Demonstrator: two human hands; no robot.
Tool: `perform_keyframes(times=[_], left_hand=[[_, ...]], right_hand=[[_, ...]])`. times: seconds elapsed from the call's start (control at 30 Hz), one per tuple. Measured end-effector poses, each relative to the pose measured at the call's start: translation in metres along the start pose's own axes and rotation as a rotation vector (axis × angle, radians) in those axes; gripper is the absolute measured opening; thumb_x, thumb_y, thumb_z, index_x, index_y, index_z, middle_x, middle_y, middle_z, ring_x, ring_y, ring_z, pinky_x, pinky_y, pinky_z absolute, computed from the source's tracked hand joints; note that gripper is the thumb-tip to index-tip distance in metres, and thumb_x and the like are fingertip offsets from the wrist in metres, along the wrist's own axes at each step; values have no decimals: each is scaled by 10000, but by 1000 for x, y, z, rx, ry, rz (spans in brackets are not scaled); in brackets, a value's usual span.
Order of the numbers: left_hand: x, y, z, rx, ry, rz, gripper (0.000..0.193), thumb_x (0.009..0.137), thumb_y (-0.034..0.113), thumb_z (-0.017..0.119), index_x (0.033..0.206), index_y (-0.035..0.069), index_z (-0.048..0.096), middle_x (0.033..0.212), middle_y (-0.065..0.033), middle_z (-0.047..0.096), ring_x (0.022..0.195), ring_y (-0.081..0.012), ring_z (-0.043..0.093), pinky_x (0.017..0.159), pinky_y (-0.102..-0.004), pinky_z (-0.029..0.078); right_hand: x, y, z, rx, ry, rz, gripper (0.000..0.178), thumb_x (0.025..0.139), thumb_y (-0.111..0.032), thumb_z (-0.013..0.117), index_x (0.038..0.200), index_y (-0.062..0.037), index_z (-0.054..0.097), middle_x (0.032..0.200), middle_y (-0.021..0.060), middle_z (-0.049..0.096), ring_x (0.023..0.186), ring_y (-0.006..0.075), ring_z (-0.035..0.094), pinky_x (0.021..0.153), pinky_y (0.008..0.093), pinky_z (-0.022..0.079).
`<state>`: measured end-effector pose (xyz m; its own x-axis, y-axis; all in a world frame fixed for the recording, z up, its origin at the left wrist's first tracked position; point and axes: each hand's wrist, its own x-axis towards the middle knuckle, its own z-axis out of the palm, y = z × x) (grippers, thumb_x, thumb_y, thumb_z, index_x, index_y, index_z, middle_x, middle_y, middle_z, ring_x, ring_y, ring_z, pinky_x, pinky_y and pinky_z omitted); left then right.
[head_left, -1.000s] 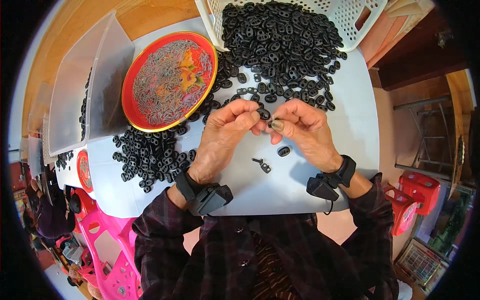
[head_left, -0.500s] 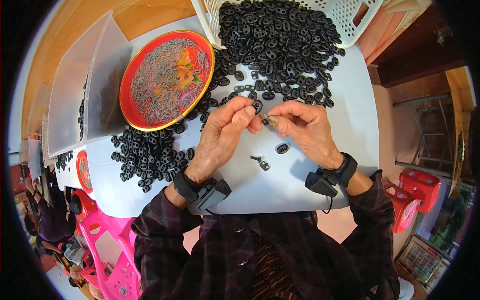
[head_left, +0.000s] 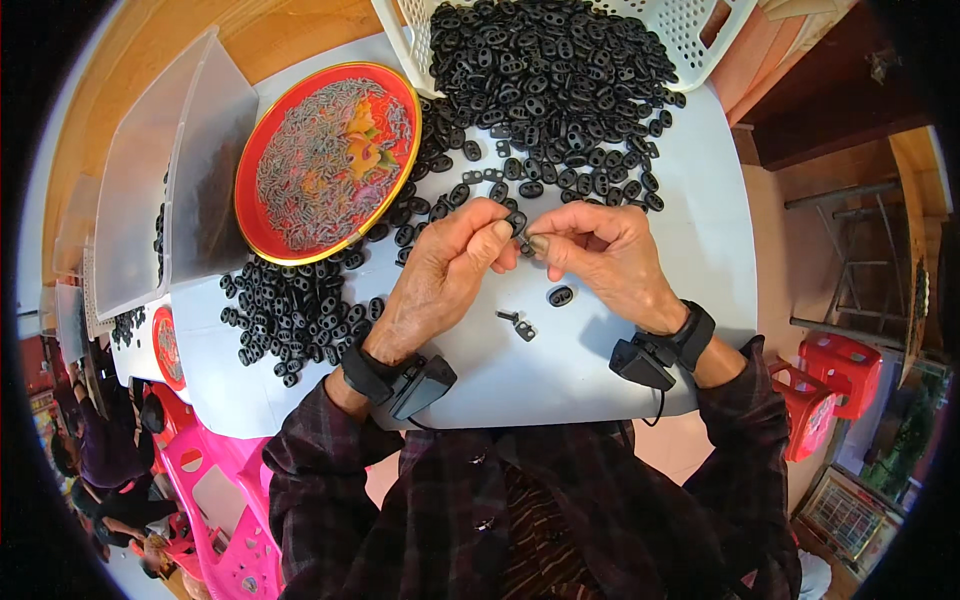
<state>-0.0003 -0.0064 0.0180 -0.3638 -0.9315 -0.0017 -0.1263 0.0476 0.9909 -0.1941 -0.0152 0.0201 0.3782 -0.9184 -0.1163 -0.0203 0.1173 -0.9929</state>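
Note:
My left hand (head_left: 435, 280) pinches a black oval two-hole cord lock shell (head_left: 515, 221) between thumb and fingers, above the table's middle. My right hand (head_left: 605, 258) is closed on a small black cord lock insert (head_left: 527, 249), brought right up to the shell; whether a spring sits between them is hidden by the fingers. Below the hands lies one loose oval shell (head_left: 560, 296). Beside it is a loose insert (head_left: 526, 331) with a short spring-like piece (head_left: 507, 315) at its upper left. A red tray (head_left: 249, 205) holds many small grey springs (head_left: 305, 165).
A large heap of black cord lock parts (head_left: 550, 75) spills from a white perforated basket (head_left: 405, 45) at the back. Another pile (head_left: 300, 310) lies left, below the tray. A clear plastic bin (head_left: 140, 180) stands far left. Pink chair (head_left: 215, 470) and red stools (head_left: 840, 375) flank the table.
My right hand has moved slightly left, bringing the small insert against the shell in my left hand. The whole view has shifted a little.

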Motion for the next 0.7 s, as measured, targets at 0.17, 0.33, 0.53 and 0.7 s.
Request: perform_keyframes(times=[0.17, 0.33, 0.53, 0.7], left_hand=[[1, -1, 1, -3, -9, 12, 172, 953, 139, 440, 922, -16, 510, 715, -36, 549, 684, -110, 517, 663, -256, 449], [0, -4, 0, -10, -26, -11, 170, 952, 136, 440, 907, -14, 507, 718, -39, 546, 679, -111, 514, 659, -253, 448], [1, 4, -1, 63, -45, -15, 192, 955, 155, 435, 884, -9, 504, 707, -41, 532, 661, -116, 502, 628, -263, 434], [-1, 5, -2, 100, -100, -51, 224, 963, 183, 422, 881, -7, 506, 703, -40, 527, 657, -117, 499, 622, -264, 430]], right_hand=[[0, 0, 0, 25, 5, 0, 92, 830, -8, 621, 908, 11, 665, 732, 19, 634, 598, 51, 565, 550, 170, 455], [0, 2, 0, 65, 10, -10, 78, 831, -15, 629, 900, 6, 660, 742, 19, 631, 602, 52, 563, 554, 175, 459], [0, 2, -1, 54, -33, -10, 107, 831, 1, 622, 935, 7, 644, 783, 31, 636, 634, 57, 570, 562, 183, 469], [0, 3, 0, 144, -65, -30, 239, 813, 46, 616, 1047, -3, 614, 831, 40, 636, 665, 57, 574, 573, 192, 481]])
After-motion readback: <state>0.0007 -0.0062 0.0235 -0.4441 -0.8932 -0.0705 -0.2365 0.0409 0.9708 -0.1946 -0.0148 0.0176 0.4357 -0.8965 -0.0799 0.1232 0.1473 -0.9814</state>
